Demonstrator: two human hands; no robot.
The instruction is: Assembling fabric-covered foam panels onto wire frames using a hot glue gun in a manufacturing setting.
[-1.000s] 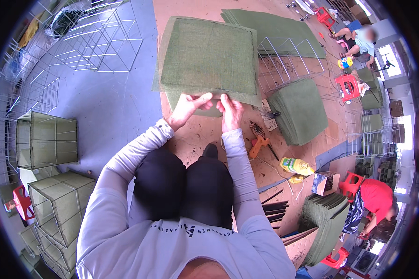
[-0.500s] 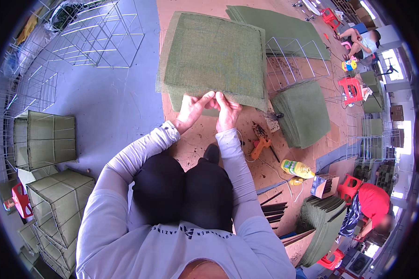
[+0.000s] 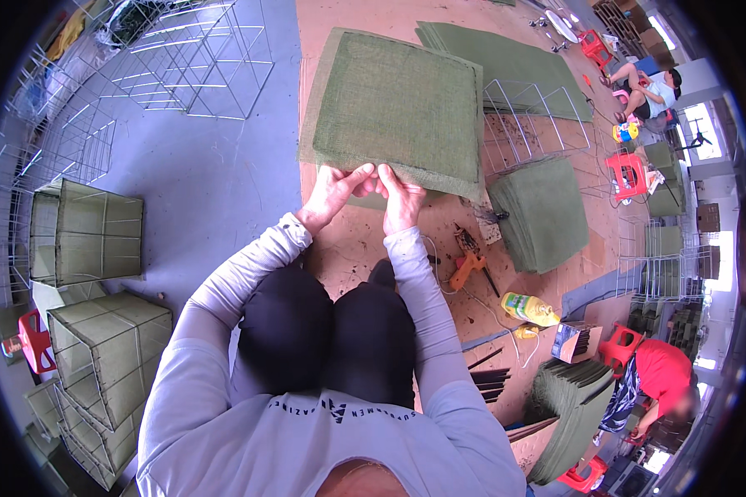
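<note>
A square piece with green woven mesh cloth [image 3: 398, 108] over its top lies in front of me, a strip of cloth showing along its edges. At the middle of its near edge, my left hand [image 3: 336, 192] pinches the cloth between thumb and fingers. Close beside it, my right hand [image 3: 401, 197] grips the same edge, the two thumbs almost touching. My fingers partly hide the fold of cloth between them. What lies beneath the cloth is hidden. To the right of my right hand, an orange glue gun [image 3: 468, 269] rests on the brown board [image 3: 348, 265].
Stacked green sheets [image 3: 540, 214] and a wire frame [image 3: 526, 124] lie to the right, near a yellow bottle [image 3: 529, 309]. Green cloth-covered boxes [image 3: 99, 232] and bare wire frames [image 3: 199, 66] stand left. Two people are at the right, one in a red shirt [image 3: 665, 369].
The whole view has shifted slightly, the mesh-covered piece appearing a little farther right and lower. Both hands keep their pinch on its near edge.
</note>
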